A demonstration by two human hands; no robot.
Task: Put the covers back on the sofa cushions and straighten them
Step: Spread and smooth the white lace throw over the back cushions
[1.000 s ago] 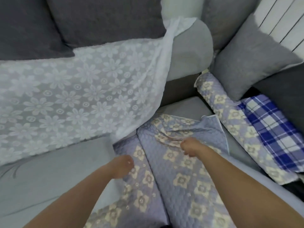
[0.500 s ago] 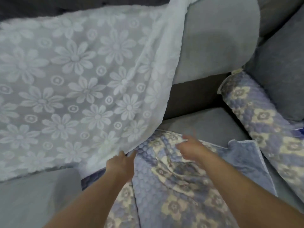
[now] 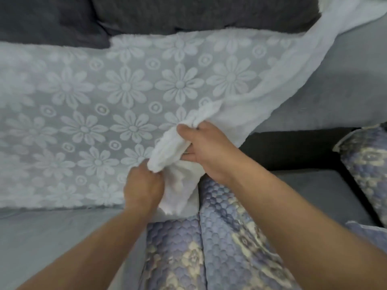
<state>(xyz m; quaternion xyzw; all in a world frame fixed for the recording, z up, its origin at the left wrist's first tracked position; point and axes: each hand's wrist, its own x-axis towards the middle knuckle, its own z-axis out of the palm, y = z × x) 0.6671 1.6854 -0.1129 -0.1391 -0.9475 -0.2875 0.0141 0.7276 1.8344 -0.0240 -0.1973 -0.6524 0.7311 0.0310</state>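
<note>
A white cover with a raised flower pattern [image 3: 117,97] lies spread over the grey sofa seat and runs up over the armrest at the top right. Its near right corner is bunched into a thick fold. My left hand [image 3: 143,187] grips the lower end of that fold. My right hand [image 3: 204,149] grips the fold higher up, fingers curled round the cloth. A quilted lilac cover with cream flowers [image 3: 211,243] lies under my forearms on the seat below.
Dark grey back cushions [image 3: 188,13] line the top edge. A grey armrest [image 3: 335,86] rises at the right, with a dark gap beneath it. A second piece of lilac quilted cover [image 3: 368,162] lies at the far right. Bare grey seat [image 3: 52,241] shows at lower left.
Both hands left the lilac quilted cover and moved up to the white flowered cover, taking hold of its corner and bunching it. The camera has moved closer to the sofa.
</note>
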